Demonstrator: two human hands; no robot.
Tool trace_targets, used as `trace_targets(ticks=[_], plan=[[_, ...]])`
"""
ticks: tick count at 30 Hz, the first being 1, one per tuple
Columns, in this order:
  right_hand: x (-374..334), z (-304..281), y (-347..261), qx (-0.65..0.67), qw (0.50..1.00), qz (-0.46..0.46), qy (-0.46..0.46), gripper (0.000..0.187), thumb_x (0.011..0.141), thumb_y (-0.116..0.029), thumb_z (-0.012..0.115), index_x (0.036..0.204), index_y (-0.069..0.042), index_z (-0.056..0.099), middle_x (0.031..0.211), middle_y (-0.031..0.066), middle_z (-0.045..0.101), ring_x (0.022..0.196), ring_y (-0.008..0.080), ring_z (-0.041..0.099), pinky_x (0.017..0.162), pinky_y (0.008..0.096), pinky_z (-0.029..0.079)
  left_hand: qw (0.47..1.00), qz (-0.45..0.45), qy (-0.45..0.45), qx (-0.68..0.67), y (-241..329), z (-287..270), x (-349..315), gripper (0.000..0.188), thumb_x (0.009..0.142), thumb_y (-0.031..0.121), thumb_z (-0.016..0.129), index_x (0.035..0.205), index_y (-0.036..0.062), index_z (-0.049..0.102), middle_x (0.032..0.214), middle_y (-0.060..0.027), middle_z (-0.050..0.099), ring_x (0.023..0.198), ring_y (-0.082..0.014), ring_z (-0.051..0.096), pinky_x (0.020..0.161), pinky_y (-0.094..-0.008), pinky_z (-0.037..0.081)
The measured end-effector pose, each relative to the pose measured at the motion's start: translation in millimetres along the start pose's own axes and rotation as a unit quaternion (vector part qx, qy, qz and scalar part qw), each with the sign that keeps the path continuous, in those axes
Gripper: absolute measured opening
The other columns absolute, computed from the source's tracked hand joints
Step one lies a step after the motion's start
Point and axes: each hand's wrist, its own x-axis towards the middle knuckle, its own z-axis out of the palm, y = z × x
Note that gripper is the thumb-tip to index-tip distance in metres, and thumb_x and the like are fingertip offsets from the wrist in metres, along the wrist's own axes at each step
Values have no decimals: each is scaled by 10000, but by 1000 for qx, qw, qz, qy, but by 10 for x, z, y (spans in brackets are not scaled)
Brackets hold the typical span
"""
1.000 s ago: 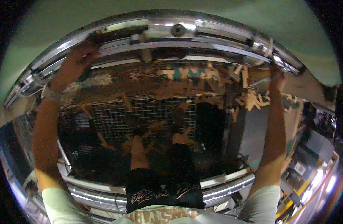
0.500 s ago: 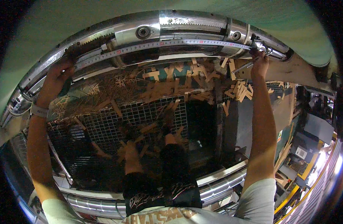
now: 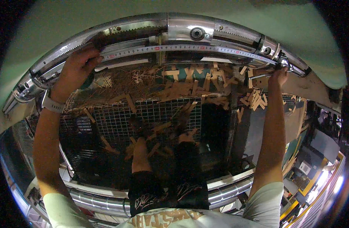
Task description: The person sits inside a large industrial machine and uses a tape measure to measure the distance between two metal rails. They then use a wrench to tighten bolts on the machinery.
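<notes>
A white tape measure blade [image 3: 182,48] stretches along a long, shiny metal bar [image 3: 178,28] with toothed racks. My left hand [image 3: 77,70] is closed at the blade's left end. A dark green thing [image 3: 89,81], apparently the tape's case, shows partly beneath its palm. Over at the right, my right hand [image 3: 278,76] has its fingers closed at the other end of the blade, against a metal clamp fitting [image 3: 284,62]; the fingertips are partly hidden. A thin metal rod [image 3: 259,76] sticks out leftward beside this hand; whether I hold it I cannot tell.
Behind the bar curves a large pale green surface [image 3: 163,7]. Below lie scattered wooden strips [image 3: 254,99] and a wire grid [image 3: 111,117] by my legs. Metal rollers [image 3: 98,200] run close to my body. Grey and yellow machinery [image 3: 315,152] stands at the right.
My view has shifted, so the bar and both hands appear farther right. The right hand and fitting also sit lower in view. The blade stays stretched between my hands.
</notes>
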Motion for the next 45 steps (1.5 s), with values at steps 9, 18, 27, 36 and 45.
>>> trace_targets(ticks=[9, 18, 27, 36, 45], plan=[[170, -402, 446, -166, 941, -284, -77, 392, 874, -346, 423, 1010, 8, 523, 883, 111, 593, 728, 232, 571, 591, 343, 460, 1000, -26, -10, -3, -31, -183, -58, 136, 785, 86, 583, 859, -12, 525, 829, -134, 555, 773, -275, 542, 697, -317, 434], [-273, -445, 106, -366, 864, -340, -63, 424, 859, -338, 489, 1077, 25, 466, 879, 118, 528, 730, 208, 492, 688, 305, 395, 994, -90, -64, 14, -309, -210, -214, 117, 805, 66, 560, 882, -13, 522, 960, -121, 542, 891, -239, 530, 786, -300, 411], [-1023, -412, -1246, -334, 820, -235, -401, 209, 906, -186, 466, 966, 10, 512, 829, 49, 545, 769, 98, 470, 712, 221, 391, 983, -178, -30, -25, -294, -179, -317, 115, 812, 51, 551, 907, 19, 497, 974, -99, 512, 873, -235, 513, 795, -295, 410], [-818, -28, -1376, -383, 671, -474, -423, 198, 848, -130, 522, 1026, -48, 492, 957, 184, 535, 816, 387, 508, 663, 343, 439, 997, -10, -3, -72, -684, -114, -403, 135, 831, 89, 547, 953, 50, 502, 1029, -93, 513, 894, -222, 522, 774, -301, 433], [-741, 44, -1418, -402, 604, -568, -388, 236, 802, -70, 542, 1035, -72, 506, 1003, 152, 520, 894, 348, 517, 711, 386, 443, 995, -94, -15, 29, -559, -138, -379, 186, 854, 179, 520, 931, 10, 512, 1036, -94, 517, 980, -231, 492, 880, -289, 365]])
